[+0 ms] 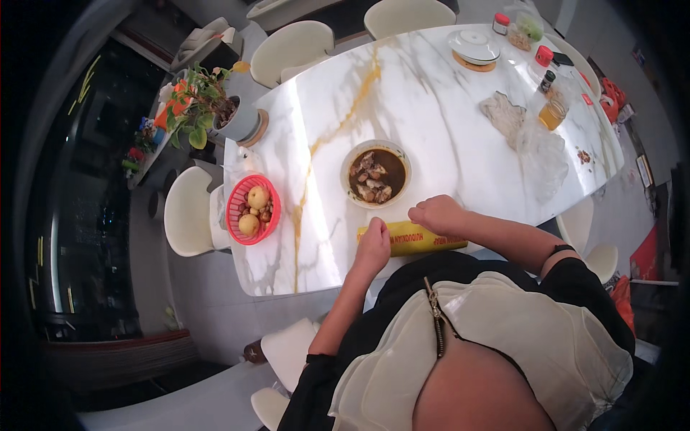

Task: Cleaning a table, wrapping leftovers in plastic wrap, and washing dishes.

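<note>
A long yellow box of plastic wrap (407,240) lies at the table's near edge, right in front of my body. My left hand (374,242) is closed in a pinch over the box's left part. Over its right part, at the far edge, my right hand (437,214) pinches with curled fingers. The clear film at my fingertips is hard to make out against the white top. Just beyond the box stands a round bowl (345,183) of dark brown broth (396,167) with chunks of meat (372,186) in it.
The marble table (426,108) carries a red basket (276,194) of fruit at left, below a potted plant (240,118). To the right lie crumpled plastic bags (542,159), a honey-coloured jar (551,116) and a lidded white dish (474,46). White chairs (188,210) surround the table.
</note>
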Tool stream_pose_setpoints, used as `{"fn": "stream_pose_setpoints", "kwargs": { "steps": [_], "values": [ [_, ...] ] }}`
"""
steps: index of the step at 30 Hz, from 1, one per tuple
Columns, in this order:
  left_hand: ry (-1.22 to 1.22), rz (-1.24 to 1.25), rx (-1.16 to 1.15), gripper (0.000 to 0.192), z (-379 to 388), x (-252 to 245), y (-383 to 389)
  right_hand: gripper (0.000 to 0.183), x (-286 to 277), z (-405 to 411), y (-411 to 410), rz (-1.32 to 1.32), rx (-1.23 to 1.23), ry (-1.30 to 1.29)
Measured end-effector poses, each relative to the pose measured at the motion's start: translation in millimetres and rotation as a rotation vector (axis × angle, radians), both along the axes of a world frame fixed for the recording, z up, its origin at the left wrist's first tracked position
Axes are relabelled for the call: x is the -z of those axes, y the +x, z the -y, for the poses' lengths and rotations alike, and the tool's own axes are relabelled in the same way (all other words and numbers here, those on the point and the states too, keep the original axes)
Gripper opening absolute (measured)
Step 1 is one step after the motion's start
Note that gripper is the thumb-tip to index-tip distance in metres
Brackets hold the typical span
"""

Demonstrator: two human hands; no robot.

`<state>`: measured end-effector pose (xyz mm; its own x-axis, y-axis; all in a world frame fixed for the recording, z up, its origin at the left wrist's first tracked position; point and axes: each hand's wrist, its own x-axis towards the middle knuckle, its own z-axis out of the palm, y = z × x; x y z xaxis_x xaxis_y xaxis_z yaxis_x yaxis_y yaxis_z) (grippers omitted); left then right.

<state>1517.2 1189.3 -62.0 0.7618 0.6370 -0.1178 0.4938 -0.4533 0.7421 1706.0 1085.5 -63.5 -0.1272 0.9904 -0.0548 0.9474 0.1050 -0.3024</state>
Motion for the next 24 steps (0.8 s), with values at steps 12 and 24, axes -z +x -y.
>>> {"fn": "stream_pose_setpoints", "kwargs": {
  "steps": [12, 24],
  "values": [
    [0.377, -0.188, 0.147, 0.009, 2, -33, -25, 0.024, -49, -4, 5, -0.538, 0.076, -0.196],
    [0.208, -0.162, 0.216, 0.013, -3, -54, -45, 0.011, -53, 9, 8, 0.112, 0.033, -0.314]
  ]
}}
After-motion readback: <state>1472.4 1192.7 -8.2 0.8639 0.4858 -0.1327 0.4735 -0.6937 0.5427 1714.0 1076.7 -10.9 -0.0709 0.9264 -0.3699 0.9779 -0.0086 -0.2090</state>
